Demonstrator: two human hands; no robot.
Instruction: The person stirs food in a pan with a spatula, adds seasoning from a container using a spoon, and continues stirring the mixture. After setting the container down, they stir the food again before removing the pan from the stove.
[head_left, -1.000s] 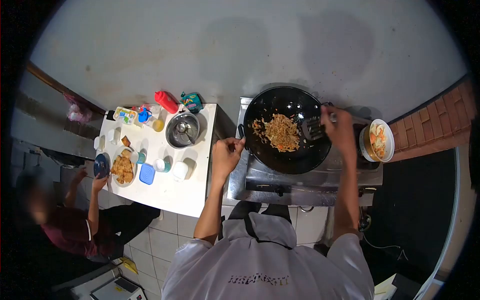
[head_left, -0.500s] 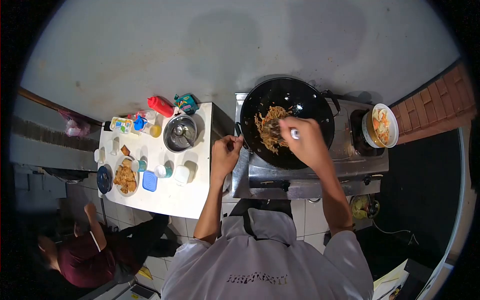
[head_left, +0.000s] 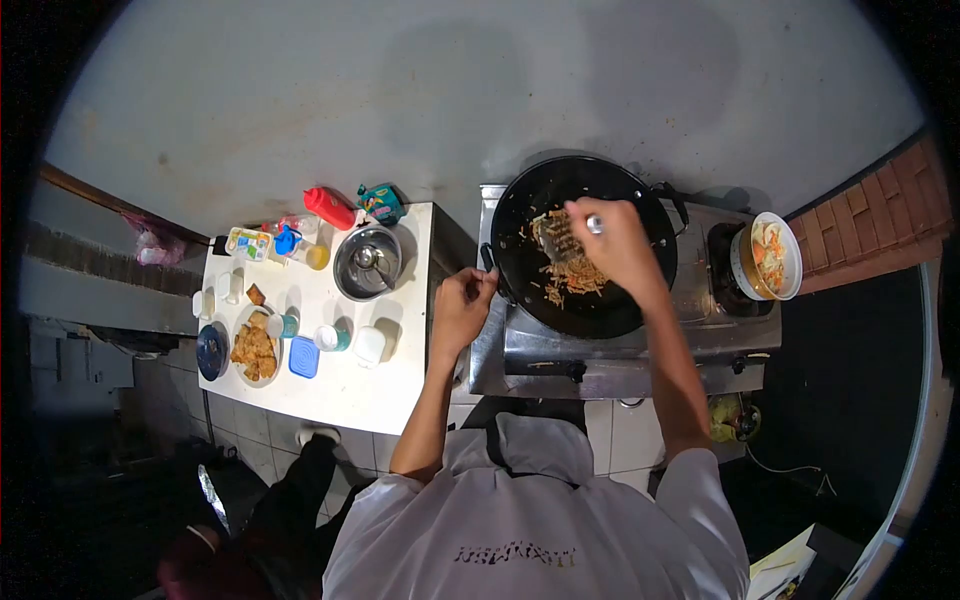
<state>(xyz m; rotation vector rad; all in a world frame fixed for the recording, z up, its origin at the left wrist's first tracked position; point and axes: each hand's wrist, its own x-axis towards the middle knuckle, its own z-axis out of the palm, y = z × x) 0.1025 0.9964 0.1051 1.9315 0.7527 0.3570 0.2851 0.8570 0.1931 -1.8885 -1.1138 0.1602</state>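
Observation:
My right hand [head_left: 612,240] is closed around the handle of a slotted spatula [head_left: 556,242], whose blade rests among the noodle-like fried food [head_left: 575,280] in the black wok [head_left: 540,308]. The round end of the spatula's handle pokes out of my fist. At the wok's left side, my left hand [head_left: 462,305] has its fingers closed at the wok's loop handle [head_left: 489,260]. The wok sits on a steel gas stove [head_left: 540,375].
A white bowl of shredded vegetables [head_left: 770,257] stands on the right burner. The white table [head_left: 350,405] at left bears a steel bowl [head_left: 367,262], a plate of fried pieces [head_left: 253,345], a red squeeze bottle [head_left: 328,208] and several containers. Another person [head_left: 230,560] is at lower left.
My right hand and the spatula have shifted slightly up in the wok, and the food has spread lower. My left hand stays at the handle. The other person has bent lower and moved right.

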